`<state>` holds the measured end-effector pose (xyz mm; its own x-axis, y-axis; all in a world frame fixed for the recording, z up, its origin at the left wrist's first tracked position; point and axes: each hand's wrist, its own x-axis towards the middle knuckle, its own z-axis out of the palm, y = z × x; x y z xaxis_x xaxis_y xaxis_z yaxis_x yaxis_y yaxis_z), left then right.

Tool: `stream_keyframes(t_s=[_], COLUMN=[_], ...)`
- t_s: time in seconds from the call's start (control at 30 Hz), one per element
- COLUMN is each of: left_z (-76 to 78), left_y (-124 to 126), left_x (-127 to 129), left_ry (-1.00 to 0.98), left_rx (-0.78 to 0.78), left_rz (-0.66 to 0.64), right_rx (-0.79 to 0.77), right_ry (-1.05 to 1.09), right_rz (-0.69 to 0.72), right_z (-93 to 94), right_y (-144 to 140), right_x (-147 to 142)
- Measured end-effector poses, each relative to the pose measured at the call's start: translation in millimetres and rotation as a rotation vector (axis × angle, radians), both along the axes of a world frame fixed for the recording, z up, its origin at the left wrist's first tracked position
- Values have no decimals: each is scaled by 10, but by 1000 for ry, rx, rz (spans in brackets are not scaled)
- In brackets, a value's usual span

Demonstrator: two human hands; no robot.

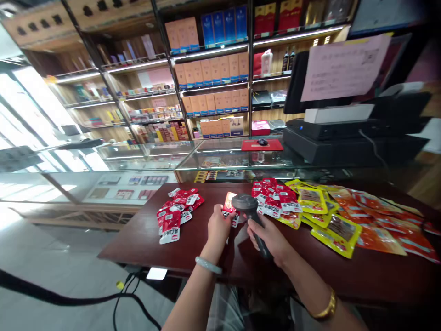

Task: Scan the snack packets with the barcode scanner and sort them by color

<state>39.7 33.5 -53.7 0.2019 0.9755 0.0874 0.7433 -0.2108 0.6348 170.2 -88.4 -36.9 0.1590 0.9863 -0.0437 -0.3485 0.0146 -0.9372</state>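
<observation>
1. Your right hand [267, 234] is wrapped tight around the scanner [248, 212] handle. Its head points left.
2. Your left hand [217, 226] pinches one red packet [229, 205], touching the left of the scanner head, long side pointing far.
3. Red packs [177, 211] lie on the left of the brown table [144, 239], more red packs [274, 196] and yellow packs [327, 216] on the right.

Jade bangle [208, 265] (left); gold bracelet [325, 309] (right).
</observation>
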Motion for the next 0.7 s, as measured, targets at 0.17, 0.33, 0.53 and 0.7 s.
stream_keyframes(t_s=[0.17,0.33,0.53,0.7], left_z=[-5,10,-115,-150], left_y=[46,108,193,172], left_x=[-600,-1211,-1455,-1413], left_ry=[72,231,366,384], left_rx=[84,249,214,254], left_rz=[182,394,522,531], right_rx=[-51,-70,-77,-70], right_ry=[-45,-92,-118,-117], right_rz=[128,248,299,276], right_z=[-110,-181,-160,-179], right_y=[212,333,425,421], right_x=[-409,-726,-915,-889])
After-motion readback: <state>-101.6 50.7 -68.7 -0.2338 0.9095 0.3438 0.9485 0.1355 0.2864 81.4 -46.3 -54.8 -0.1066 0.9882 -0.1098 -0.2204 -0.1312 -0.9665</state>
